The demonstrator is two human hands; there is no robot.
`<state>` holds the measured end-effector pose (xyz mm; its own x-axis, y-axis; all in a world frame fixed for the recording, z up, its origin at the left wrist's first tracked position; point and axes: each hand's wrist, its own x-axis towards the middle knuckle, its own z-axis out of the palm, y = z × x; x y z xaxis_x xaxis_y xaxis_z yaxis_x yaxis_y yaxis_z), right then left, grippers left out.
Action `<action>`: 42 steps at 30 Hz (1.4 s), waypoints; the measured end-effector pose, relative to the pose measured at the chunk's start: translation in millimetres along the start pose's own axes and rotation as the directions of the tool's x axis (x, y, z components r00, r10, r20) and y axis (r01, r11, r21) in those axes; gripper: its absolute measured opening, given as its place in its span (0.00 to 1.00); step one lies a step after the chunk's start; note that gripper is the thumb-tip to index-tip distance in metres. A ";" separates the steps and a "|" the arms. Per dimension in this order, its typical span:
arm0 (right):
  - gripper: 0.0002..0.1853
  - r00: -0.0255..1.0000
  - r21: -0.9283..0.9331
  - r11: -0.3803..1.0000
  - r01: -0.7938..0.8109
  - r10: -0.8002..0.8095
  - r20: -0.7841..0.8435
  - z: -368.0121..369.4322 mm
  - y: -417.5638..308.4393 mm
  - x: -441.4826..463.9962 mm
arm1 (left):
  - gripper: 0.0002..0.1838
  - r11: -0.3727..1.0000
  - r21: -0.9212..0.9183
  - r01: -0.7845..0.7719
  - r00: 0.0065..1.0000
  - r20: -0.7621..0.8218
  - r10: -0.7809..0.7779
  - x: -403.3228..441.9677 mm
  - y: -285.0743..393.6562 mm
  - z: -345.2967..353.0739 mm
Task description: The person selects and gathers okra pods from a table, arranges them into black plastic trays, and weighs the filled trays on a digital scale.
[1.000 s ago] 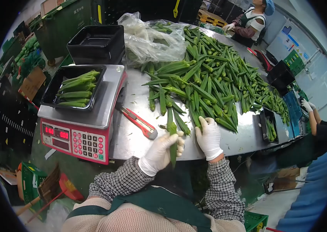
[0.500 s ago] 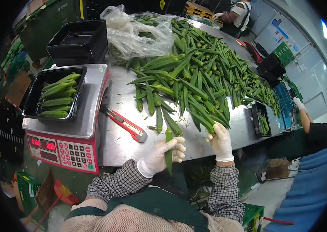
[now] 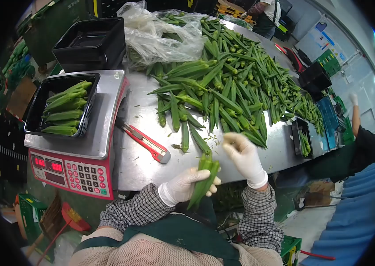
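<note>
My left hand (image 3: 184,186), in a white glove, is closed around okra pods (image 3: 206,179), at least two side by side, their stem ends up. Just to the right, my gloved right hand (image 3: 246,160) hovers over the near table edge with its fingers loosely bent and nothing visible in them. Beyond both hands spreads a big okra pile (image 3: 236,88). A red utility knife (image 3: 145,142) lies left of the pile. On the scale (image 3: 103,124), a black tray (image 3: 91,104) holds several okra pods in a row.
Stacked black trays (image 3: 89,44) stand behind the scale. A clear plastic bag (image 3: 161,40) covers part of the pile. At right, another black tray (image 3: 294,137) holds okra near a co-worker (image 3: 367,148). A second person (image 3: 269,17) stands at the far end.
Another okra pod has joined the one in my left hand. My right hand has let go of its pod at the pile's edge. The co-worker's gloved hand at right has risen.
</note>
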<state>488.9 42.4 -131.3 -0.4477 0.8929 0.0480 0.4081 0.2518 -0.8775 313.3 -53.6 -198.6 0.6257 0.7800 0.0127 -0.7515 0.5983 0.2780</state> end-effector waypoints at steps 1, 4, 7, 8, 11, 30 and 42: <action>0.15 0.988 -0.266 0.962 0.054 -0.090 -0.125 -0.2 9.9 8.4 | 0.23 0.997 0.003 -0.079 0.996 -0.046 0.079 1.4 -0.4 0.8; 0.15 0.919 -0.693 0.720 -0.037 -0.249 -0.307 0.1 38.9 26.9 | 0.26 0.971 0.030 -0.239 0.954 -0.178 0.240 2.7 -2.5 6.2; 0.15 0.947 -0.503 0.862 -0.062 -0.108 -0.302 -2.5 59.4 23.6 | 0.27 0.953 0.078 -0.293 0.940 -0.159 0.303 5.3 -4.8 2.2; 0.13 0.949 -0.353 0.931 -0.096 -0.022 -0.315 -4.5 62.1 19.3 | 0.28 0.949 0.078 -0.306 0.937 -0.155 0.315 5.6 -4.9 0.8; 0.11 0.928 0.189 0.929 -0.319 0.347 -0.136 -15.9 18.4 -6.4 | 0.29 0.940 0.070 -0.333 0.928 -0.156 0.340 5.9 -6.6 -1.5; 0.09 0.937 0.185 0.955 -0.233 0.271 -0.222 -3.7 18.6 -18.8 | 0.29 0.927 0.030 -0.375 0.905 -0.204 0.373 5.5 -4.4 8.1; 0.05 0.952 -0.230 0.964 0.131 -0.187 -0.244 25.7 13.2 -49.1 | 0.20 0.897 0.215 -0.386 0.880 -0.206 0.428 -7.3 2.3 16.6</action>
<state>495.9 -7.7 -157.5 -0.3080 0.8937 0.3263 0.5180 0.4452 -0.7304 310.5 -60.9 -182.1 0.1859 0.9802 -0.0677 -0.8709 0.1962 0.4506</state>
